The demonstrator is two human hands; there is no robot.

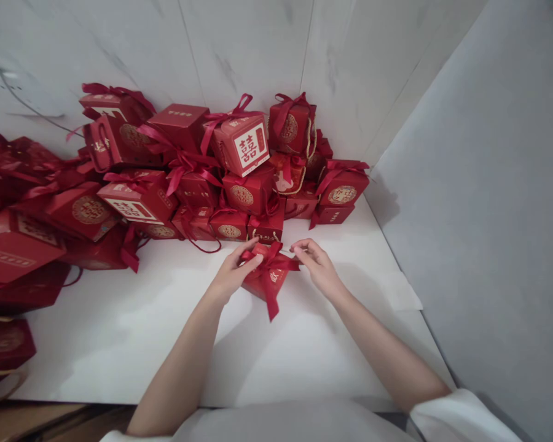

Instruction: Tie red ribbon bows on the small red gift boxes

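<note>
A small red gift box [257,286] with pale lettering stands on the white table in front of me. A dark red ribbon bow [273,264] is tied over its top, with one tail hanging down the near side. My left hand [237,267] grips the box at its left, thumb on top beside the bow and fingers toward the back. At the right of the bow, my right hand [317,265] has thumb and fingertips pinched together near a ribbon end. Whatever lies in that pinch is too small to make out.
Behind my hands, red gift boxes [244,193] with ribbons and cord handles are stacked against the wall. More boxes [16,245] pile up along the left side of the white table [166,331]. A grey panel [479,202] bounds the table's right side.
</note>
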